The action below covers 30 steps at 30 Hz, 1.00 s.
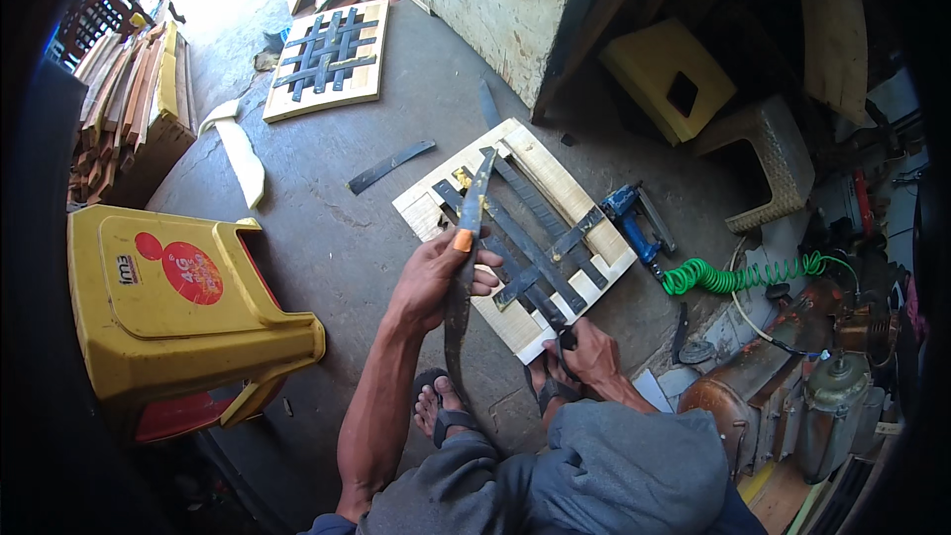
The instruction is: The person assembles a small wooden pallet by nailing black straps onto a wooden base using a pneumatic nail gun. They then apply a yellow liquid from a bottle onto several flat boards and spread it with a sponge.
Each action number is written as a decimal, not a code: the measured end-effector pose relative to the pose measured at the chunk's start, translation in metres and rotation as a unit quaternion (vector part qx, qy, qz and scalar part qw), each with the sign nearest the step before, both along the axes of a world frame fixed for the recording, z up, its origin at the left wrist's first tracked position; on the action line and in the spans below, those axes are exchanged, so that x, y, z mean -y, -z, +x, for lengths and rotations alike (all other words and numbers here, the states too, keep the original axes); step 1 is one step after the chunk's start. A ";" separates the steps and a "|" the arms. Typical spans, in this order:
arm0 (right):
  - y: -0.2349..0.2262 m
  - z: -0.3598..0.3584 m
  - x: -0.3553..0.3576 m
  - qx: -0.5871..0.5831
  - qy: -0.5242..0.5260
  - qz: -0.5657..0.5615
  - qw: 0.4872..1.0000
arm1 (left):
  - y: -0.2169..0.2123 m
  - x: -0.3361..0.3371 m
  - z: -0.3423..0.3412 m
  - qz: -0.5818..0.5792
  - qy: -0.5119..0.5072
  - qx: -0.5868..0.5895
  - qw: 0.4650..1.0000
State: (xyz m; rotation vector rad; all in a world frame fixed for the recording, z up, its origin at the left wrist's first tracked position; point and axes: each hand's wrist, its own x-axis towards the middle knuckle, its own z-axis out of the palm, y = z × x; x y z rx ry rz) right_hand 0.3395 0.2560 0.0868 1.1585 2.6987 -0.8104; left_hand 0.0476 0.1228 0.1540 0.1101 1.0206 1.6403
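A pale wooden seat frame lies on the concrete floor in front of me, with several dark rubber webbing straps woven across it. My left hand is shut on a long dark strap and holds it up over the frame's near left side; an orange piece sits by my thumb. My right hand grips a strap end at the frame's near corner. My sandalled feet rest just below the frame.
A blue pneumatic stapler with a green coiled hose lies right of the frame. A yellow plastic stool stands at left. A second webbed frame, a loose strap, stacked wood and a compressor surround me.
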 end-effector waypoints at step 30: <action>-0.007 -0.076 -0.053 -0.030 0.074 -0.404 0.911 | 0.024 0.065 -0.014 -0.410 0.119 -0.418 0.802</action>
